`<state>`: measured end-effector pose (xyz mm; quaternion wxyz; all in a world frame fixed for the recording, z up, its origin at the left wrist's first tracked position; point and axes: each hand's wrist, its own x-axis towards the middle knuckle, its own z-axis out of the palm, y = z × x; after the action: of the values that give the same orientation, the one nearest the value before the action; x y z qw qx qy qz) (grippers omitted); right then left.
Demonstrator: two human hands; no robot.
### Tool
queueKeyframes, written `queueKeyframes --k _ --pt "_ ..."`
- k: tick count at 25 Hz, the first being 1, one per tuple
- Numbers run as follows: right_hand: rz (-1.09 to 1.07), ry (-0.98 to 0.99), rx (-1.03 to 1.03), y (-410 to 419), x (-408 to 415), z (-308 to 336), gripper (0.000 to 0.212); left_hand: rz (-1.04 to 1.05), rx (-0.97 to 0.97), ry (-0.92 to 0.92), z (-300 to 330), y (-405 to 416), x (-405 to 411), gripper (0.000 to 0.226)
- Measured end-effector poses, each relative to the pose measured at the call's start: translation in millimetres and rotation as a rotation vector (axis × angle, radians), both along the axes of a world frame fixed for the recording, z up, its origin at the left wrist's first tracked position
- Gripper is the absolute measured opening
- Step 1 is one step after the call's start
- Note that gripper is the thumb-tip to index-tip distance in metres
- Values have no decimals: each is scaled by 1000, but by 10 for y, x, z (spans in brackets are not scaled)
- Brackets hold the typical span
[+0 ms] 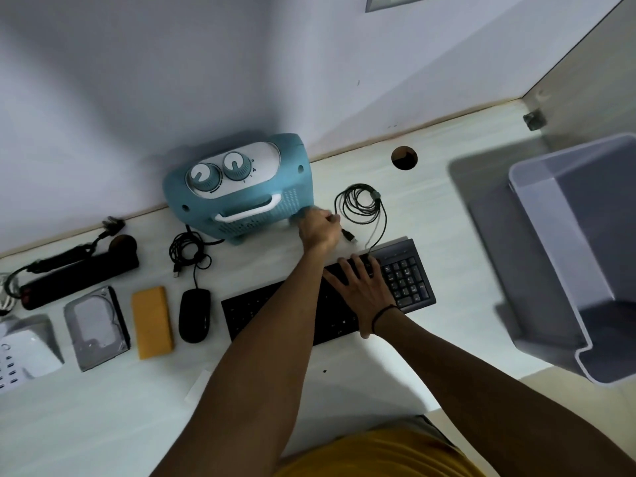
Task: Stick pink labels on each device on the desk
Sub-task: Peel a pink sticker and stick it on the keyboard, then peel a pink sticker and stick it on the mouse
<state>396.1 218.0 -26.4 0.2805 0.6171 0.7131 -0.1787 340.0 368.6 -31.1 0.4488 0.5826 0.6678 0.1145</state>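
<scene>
A teal fan heater (237,187) with two dials and a white handle stands at the back of the desk. My left hand (320,230) is at its lower right corner with the fingers curled shut; no pink label shows, and I cannot see anything between the fingertips. Spread flat, my right hand (363,290) rests on the right part of the black keyboard (275,311). Left of the keyboard lie a black mouse (194,315), a yellow power bank (151,321), a hard drive (98,327), a black power strip (79,273) and a white device (24,346).
A coiled black cable (361,204) lies just right of my left hand, its plug near the keyboard. A grey plastic bin (568,253) sits at the right. A round cable hole (404,157) is near the wall. A pale paper strip (198,385) lies on the near desk.
</scene>
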Motion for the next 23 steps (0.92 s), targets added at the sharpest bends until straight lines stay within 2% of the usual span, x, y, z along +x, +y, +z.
queueKeyframes --k 6,10,13,15,18,20,23 --pt "-39 23 29 61 76 -30 158 -99 40 103 -116 -411 -725 26" --pt "-83 68 26 57 49 -12 153 -52 32 78 -38 -623 -1208 19" --pt "-86 121 45 31 -139 76 151 -59 116 90 56 -842 -1475 14" --pt "-95 196 85 24 -350 157 137 -49 175 77 119 -976 -1626 11" --pt "-155 357 115 7 -653 259 91 -72 215 78 211 -1213 -1802 13" --pt "-200 470 64 -116 -881 263 62 -64 174 111 212 -1498 -1964 13" --pt "-254 566 -38 -444 -1331 159 46 97 102 159 142 -2063 -2381 15"
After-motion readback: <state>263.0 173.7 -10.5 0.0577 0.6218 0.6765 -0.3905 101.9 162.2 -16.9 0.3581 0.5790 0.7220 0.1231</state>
